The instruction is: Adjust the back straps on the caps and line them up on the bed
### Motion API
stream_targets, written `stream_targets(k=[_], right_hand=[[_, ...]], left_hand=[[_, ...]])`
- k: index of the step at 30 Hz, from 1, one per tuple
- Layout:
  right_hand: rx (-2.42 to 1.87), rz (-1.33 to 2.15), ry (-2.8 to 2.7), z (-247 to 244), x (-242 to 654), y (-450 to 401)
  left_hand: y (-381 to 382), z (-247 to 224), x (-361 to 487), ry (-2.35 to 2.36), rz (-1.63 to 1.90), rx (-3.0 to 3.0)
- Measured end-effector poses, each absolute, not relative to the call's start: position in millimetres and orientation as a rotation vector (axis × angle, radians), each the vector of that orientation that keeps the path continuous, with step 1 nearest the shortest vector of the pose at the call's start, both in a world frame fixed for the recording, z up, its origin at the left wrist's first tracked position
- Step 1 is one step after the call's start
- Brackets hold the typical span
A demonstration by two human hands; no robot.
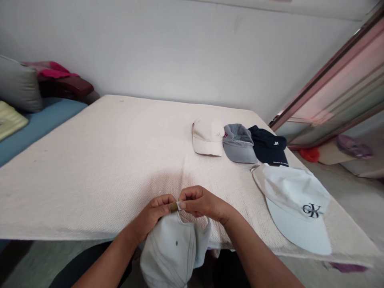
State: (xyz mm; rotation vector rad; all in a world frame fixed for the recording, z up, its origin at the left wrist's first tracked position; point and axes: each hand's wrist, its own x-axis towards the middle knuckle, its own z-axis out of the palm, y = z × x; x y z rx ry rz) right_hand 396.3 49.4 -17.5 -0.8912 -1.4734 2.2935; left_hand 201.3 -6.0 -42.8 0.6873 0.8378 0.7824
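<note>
A pale grey-green cap (pixel 171 250) hangs at the table's front edge, its back opening facing up. My left hand (pixel 156 210) is closed on the strap at the cap's back, beside an olive-brown piece. Fingers and thumb of my right hand (pixel 199 202) pinch the strap's small whitish end, close against the left fingertips. On the right side of the table lie a cream cap (pixel 207 137), a grey cap (pixel 239 144), a navy cap (pixel 268 146) and a large white cap with a dark logo (pixel 297 204).
A cream textured cloth covers the table (pixel 90 168). Behind it stands a pale wall. At the left are a blue seat (pixel 57 114) and a grey cushion (pixel 19 84). A framed glass panel (pixel 336 96) and a red item (pixel 309 155) are at the right.
</note>
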Motion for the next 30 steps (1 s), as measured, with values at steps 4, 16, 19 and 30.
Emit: stream_targets(k=[4,16,19,30], right_hand=[[-0.837,2.312,-1.525,-17.1,398.1,49.3],[-0.841,2.333,-1.421,-21.2,395.4,48.7],[-0.8,2.375,-1.381,-18.0,395.5,48.5],[-0.589,2.443,-1.386,-17.7,391.6,47.5]], left_hand=[[-6.4,-41.9,202.3,0.869,0.77,0.72],[-4.8,-39.1,202.4,0.886,0.753,0.725],[-5.7,-38.4,202.7,0.853,0.764,0.672],[-7.1,-36.4,204.6,0.754,0.738,0.658]])
